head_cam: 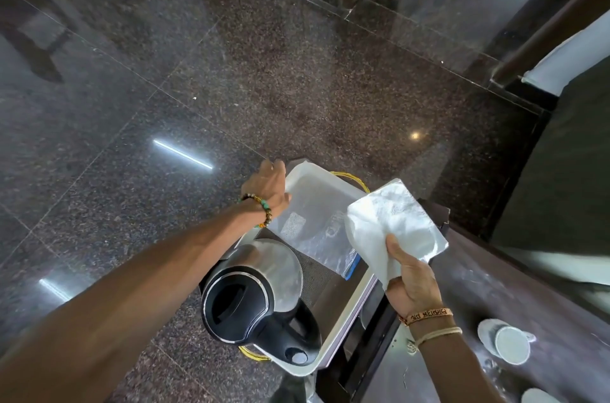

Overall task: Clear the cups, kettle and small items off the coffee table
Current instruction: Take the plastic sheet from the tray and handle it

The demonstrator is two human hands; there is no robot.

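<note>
— Granite floor (pixel 231 72) beneath, bench (pixel 501 270) at right. Kettle?
— One kettle (pixel 254 290), upright on near end of one tray (pixel 346 313), off bench's left edge, nearer left hand (pixel 267 186).
— Hands?
— Left gripping far corner of one clear bag (pixel 313 214). Right hand (pixel 412 283) clutching one napkin (pixel 392 224), just right of bag, above tray.
— Cups?
— Two on bench: whole cup (pixel 505 341) and cropped cup (pixel 541 397), both right of right wrist, toward near edge.

- Holding a crumpled white napkin (pixel 392 221) in the right grip (pixel 409 280).
- Clasping the far corner of a clear plastic bag (pixel 313 224) with the left grip (pixel 269 186).
- Steel electric kettle (pixel 254 293) upright on grey tray (pixel 350 310).
- White cup (pixel 506 341) on dark worktop (pixel 528 287).
</note>
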